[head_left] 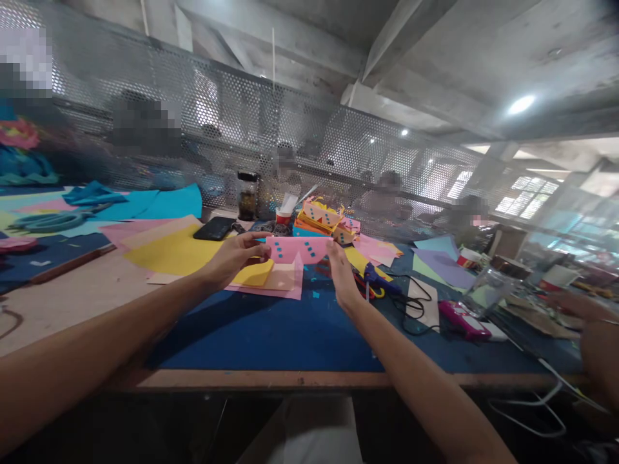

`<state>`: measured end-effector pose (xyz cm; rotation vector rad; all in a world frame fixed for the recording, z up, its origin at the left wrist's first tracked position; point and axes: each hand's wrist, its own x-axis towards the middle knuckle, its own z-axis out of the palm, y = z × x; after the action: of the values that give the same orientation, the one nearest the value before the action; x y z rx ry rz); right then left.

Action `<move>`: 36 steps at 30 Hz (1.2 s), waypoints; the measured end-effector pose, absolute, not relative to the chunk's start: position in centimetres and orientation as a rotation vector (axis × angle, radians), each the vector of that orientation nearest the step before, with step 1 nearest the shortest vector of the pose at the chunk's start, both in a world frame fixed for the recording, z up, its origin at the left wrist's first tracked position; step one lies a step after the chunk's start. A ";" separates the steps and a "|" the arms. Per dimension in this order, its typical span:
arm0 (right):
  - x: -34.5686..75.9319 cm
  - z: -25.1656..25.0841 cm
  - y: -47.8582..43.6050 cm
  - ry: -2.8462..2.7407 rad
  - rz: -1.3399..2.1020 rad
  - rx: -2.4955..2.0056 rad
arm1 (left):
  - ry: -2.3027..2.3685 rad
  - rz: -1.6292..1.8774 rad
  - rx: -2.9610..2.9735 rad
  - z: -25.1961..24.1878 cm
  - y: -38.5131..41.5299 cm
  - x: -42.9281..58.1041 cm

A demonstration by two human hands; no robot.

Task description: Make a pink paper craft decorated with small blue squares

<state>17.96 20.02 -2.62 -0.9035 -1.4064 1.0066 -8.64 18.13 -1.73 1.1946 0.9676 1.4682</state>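
A pink strip of craft paper or foam (294, 251) with small blue squares stuck on it stretches between my hands, above the blue table mat (251, 332). Its left end is pinched by my left hand (244, 254), with a bit of blue showing near those fingertips. At the right end, my right hand (341, 270) grips the strip, thumb toward me. Below and behind it lie yellow sheets (256, 274) and pink sheets (294, 287). Scissors with yellow and red handles (374, 291) are partly hidden beside my right wrist.
Decorated paper pieces (322, 216) are stacked behind the strip. A dark phone (215, 228), a lidded jar (248, 196) and a blue glue gun (384, 278) with a black cord lie around. Rightward are a magenta device (464, 320), a clear jar (498, 283) and another person's arm (597, 322).
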 end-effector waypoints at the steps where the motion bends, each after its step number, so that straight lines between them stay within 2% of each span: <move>1: 18.3 -2.7 20.5 -1.396 0.975 -0.924 | 0.973 1.472 1.201 -1.8 18.3 -8.8; 16: 19.8 -3.4 23.3 -1.610 0.655 -0.943 | 1.037 1.436 1.309 -3.1 19.3 -9.3; 36: 20.1 -3.8 23.5 -1.703 0.668 -0.922 | 1.156 1.375 1.451 -4.0 19.8 -9.4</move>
<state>20.08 23.50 -3.83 -0.9220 -1.7029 0.6682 -9.39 19.76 -4.03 1.4505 1.1564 1.3750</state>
